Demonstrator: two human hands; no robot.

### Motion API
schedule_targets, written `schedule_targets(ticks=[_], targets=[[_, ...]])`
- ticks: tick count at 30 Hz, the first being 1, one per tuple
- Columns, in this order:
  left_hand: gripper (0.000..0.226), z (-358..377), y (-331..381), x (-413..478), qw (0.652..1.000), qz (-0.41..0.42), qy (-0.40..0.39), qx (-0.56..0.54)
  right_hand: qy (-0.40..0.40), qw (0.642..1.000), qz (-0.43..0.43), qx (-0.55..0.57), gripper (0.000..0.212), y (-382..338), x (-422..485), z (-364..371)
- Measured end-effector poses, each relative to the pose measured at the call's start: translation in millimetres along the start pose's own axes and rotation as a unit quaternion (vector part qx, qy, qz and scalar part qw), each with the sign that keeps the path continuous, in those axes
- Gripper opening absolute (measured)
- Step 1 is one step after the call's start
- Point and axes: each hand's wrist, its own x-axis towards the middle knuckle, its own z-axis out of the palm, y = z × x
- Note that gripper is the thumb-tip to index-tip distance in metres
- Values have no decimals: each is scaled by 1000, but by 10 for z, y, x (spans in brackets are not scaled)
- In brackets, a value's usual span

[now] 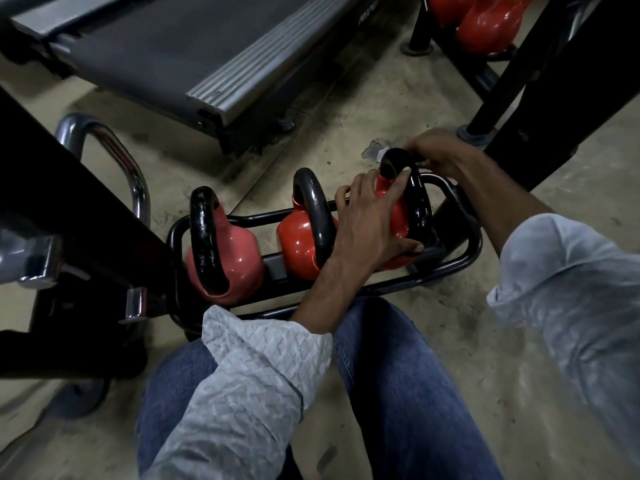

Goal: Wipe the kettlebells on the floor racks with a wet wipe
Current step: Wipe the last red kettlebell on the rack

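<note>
Kettlebells, three in all, red-bodied with black handles, are seen standing in a row in a black tubular floor rack (464, 261) on the concrete floor (346, 116), just ahead of the person's knees. The right-hand kettlebell (398, 218) is the one being handled. The left hand (370, 216) is laid on its red body with the fingers spread wide and fairly straight and the thumb stretched along the lower side; nothing is pinched in it. The right hand (438, 152) is curled over the top of that kettlebell's black handle (420, 202). A small white corner of the wet wipe (381, 155) is seen sticking out from under the fingers at the far side of the handle. How much of the wipe is held cannot be told.

The middle kettlebell (298, 237) stands close beside the left hand, and whether a fingertip touches it cannot be told. The left kettlebell (239, 261), a paler red, is set at the rack's other end with its handle upright.

Beyond the rack, at upper left, the grey deck of a treadmill (194, 46) is seen. More red kettlebells (491, 26) are held in a second rack at upper right. A bent chrome tube (104, 133) shows at the left. Blue jeans (398, 375) and pale quilted sleeves (249, 375), pushed up the forearms, fill the foreground.
</note>
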Motion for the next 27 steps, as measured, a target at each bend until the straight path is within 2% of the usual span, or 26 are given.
schedule_targets(ticks=[2, 4, 7, 9, 11, 14, 18, 22, 27], targets=[[118, -8, -2, -7, 1000, 1, 2, -5, -19, 998, -40, -37, 17, -115, 14, -27], [118, -9, -4, -13, 1000, 0, 7, -8, -52, 985, -104, -128, 17, -293, -13, -62], [123, 8, -7, -9, 999, -19, 27, -7, -99, 914, -194, -342, 14, -554, -129, -110], [129, 22, -10, -2, 999, -38, 39, 6, -103, 880, -237, -399, 10, -601, -253, -118], [130, 32, -16, 4, 998, -43, 51, 10, -66, 872, -276, -398, 10, -517, -399, -123], [130, 35, -13, 18, 997, -37, 64, 17, 24, 894, -316, -317, 10, -152, -665, -166], [131, 2, -7, 24, 999, -13, 31, -27, 122, 952, -277, -52, 10, 513, -1177, -76], [121, -29, -4, 34, 1000, 16, 7, -23, 196, 952, -213, 101, 9, 1050, -1563, 192], [119, -39, 21, 46, 1000, 9, 18, -4, 213, 944, -157, 195, 10, 1370, -1570, 410]])
